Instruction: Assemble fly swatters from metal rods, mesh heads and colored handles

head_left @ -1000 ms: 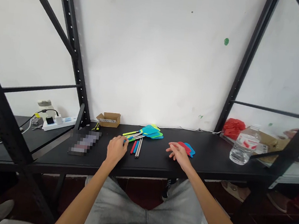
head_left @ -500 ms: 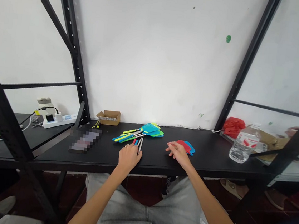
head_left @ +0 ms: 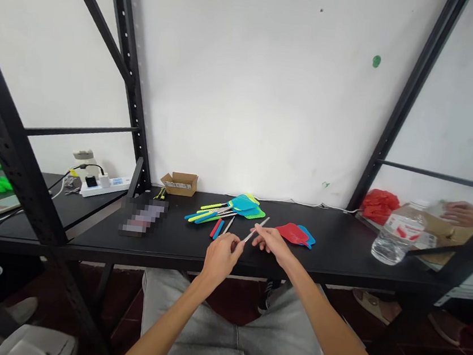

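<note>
My left hand pinches the lower end of a thin metal rod, which slants up to the right above the black table. The fingertips of my right hand close on the rod's middle. Just beyond my right hand lie a red fly swatter head and a blue swatter head, partly overlapping. Near my left hand rest a red handle, a blue handle and another metal rod. Behind these, several blue, yellow and green fly swatters lie in a pile.
A small open cardboard box stands at the back left, near a blurred-out flat object. At the right are a water bottle and a red plastic bag. Black metal posts frame the table; another person's hand shows beyond.
My left hand has lifted a metal rod off the table and moved right. My right hand has come in to meet it. The red and blue handles now lie uncovered.
</note>
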`<state>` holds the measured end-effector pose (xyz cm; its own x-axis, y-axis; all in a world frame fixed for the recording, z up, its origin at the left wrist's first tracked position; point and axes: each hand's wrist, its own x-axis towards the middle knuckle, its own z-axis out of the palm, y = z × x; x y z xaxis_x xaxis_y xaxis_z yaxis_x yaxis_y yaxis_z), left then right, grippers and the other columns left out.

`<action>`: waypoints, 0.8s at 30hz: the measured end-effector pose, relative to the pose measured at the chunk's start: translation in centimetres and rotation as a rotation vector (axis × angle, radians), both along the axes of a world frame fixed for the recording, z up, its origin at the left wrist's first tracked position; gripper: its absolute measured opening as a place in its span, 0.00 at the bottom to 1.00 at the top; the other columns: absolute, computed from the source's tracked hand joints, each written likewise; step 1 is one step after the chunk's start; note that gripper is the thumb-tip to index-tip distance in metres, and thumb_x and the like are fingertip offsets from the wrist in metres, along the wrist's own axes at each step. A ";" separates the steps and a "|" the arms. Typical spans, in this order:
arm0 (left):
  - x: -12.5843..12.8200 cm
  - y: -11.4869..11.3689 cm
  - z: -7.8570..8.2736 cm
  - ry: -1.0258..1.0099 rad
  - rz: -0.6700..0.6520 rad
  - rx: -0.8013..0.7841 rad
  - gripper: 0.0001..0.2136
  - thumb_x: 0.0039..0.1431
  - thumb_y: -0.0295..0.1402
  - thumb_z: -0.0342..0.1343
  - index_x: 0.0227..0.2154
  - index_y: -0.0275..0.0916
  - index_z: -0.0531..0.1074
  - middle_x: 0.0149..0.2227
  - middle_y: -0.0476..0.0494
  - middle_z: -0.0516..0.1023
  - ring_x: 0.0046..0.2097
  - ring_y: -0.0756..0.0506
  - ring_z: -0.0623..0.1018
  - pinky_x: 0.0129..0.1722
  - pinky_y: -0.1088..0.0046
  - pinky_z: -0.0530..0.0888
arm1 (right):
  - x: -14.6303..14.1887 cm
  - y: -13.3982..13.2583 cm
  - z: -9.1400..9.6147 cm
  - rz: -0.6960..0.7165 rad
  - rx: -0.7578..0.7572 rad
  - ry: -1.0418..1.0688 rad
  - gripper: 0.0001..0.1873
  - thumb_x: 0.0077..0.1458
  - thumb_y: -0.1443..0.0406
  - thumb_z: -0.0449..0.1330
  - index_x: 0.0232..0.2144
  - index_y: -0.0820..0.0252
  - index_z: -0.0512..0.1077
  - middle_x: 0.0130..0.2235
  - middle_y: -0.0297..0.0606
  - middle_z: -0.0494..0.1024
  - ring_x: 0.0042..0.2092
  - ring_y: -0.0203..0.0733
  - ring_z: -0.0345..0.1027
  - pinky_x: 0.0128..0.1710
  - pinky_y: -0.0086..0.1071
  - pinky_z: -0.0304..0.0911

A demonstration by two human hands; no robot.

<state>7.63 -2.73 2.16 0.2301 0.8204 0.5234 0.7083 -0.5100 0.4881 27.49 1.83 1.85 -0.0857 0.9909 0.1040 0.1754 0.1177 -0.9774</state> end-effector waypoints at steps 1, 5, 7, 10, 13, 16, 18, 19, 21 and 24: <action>0.1 0.0 -0.1 0.001 -0.028 0.016 0.13 0.65 0.39 0.48 0.29 0.40 0.72 0.28 0.47 0.74 0.34 0.47 0.73 0.33 0.73 0.63 | -0.6 0.3 0.1 0.001 -0.037 0.034 0.24 0.55 0.47 0.57 0.37 0.63 0.76 0.25 0.40 0.78 0.21 0.32 0.62 0.16 0.24 0.45; -0.3 0.4 -0.6 0.015 -0.023 -0.015 0.12 0.65 0.39 0.49 0.31 0.40 0.73 0.30 0.47 0.74 0.34 0.47 0.73 0.32 0.73 0.63 | -1.9 1.0 -0.1 -0.028 -0.042 0.095 0.20 0.54 0.49 0.60 0.32 0.62 0.74 0.23 0.37 0.76 0.21 0.31 0.62 0.16 0.23 0.45; -0.6 0.6 -0.8 0.043 -0.016 -0.042 0.11 0.64 0.39 0.50 0.32 0.41 0.73 0.29 0.47 0.74 0.34 0.47 0.73 0.31 0.74 0.62 | -1.9 0.9 -0.3 -0.005 0.018 0.073 0.21 0.54 0.48 0.59 0.31 0.62 0.73 0.23 0.37 0.77 0.21 0.31 0.62 0.17 0.23 0.46; -0.7 0.7 -0.9 0.088 -0.024 -0.030 0.11 0.63 0.40 0.50 0.32 0.42 0.73 0.28 0.48 0.73 0.34 0.47 0.73 0.31 0.73 0.61 | -1.7 0.5 -0.6 0.044 0.077 0.051 0.21 0.54 0.48 0.59 0.30 0.62 0.72 0.24 0.38 0.77 0.21 0.32 0.63 0.18 0.23 0.48; -0.5 0.5 -0.9 0.113 -0.012 -0.025 0.12 0.64 0.40 0.48 0.33 0.42 0.74 0.28 0.48 0.74 0.35 0.46 0.73 0.31 0.73 0.62 | -1.5 0.4 -0.8 0.021 0.092 0.092 0.22 0.54 0.47 0.59 0.30 0.61 0.72 0.24 0.38 0.77 0.21 0.32 0.63 0.18 0.23 0.47; -0.6 0.5 -0.9 0.131 -0.033 -0.039 0.13 0.65 0.40 0.47 0.34 0.42 0.74 0.29 0.47 0.76 0.36 0.46 0.74 0.32 0.73 0.62 | -1.6 0.5 -1.0 -0.003 0.121 0.120 0.23 0.53 0.46 0.59 0.31 0.61 0.72 0.24 0.39 0.77 0.21 0.32 0.63 0.17 0.24 0.47; -0.8 0.7 -0.9 0.126 -0.051 -0.043 0.13 0.66 0.40 0.46 0.35 0.43 0.75 0.31 0.47 0.77 0.36 0.46 0.75 0.33 0.73 0.62 | -1.6 0.4 -1.1 0.006 0.142 0.112 0.23 0.53 0.46 0.59 0.32 0.62 0.73 0.26 0.39 0.78 0.21 0.32 0.63 0.18 0.24 0.49; -1.0 0.8 -0.9 0.113 -0.057 -0.048 0.14 0.66 0.40 0.45 0.35 0.43 0.75 0.31 0.47 0.77 0.36 0.46 0.75 0.33 0.73 0.62 | -1.5 0.3 -1.2 0.018 0.151 0.105 0.23 0.54 0.46 0.59 0.34 0.62 0.74 0.27 0.40 0.78 0.22 0.32 0.64 0.18 0.24 0.50; -1.2 1.1 -1.0 0.065 -0.075 -0.068 0.15 0.67 0.40 0.43 0.34 0.43 0.75 0.30 0.47 0.77 0.34 0.46 0.75 0.32 0.73 0.63 | -0.6 0.0 -1.1 0.038 0.165 0.073 0.23 0.53 0.47 0.59 0.37 0.62 0.74 0.29 0.40 0.79 0.23 0.33 0.65 0.19 0.24 0.53; -1.4 1.5 -1.1 -0.030 -0.112 -0.110 0.16 0.67 0.40 0.42 0.32 0.43 0.74 0.26 0.49 0.76 0.29 0.47 0.74 0.31 0.74 0.63 | 3.1 -0.3 -0.4 -0.049 0.188 -0.043 0.24 0.52 0.49 0.60 0.41 0.62 0.74 0.30 0.41 0.80 0.24 0.35 0.68 0.20 0.26 0.57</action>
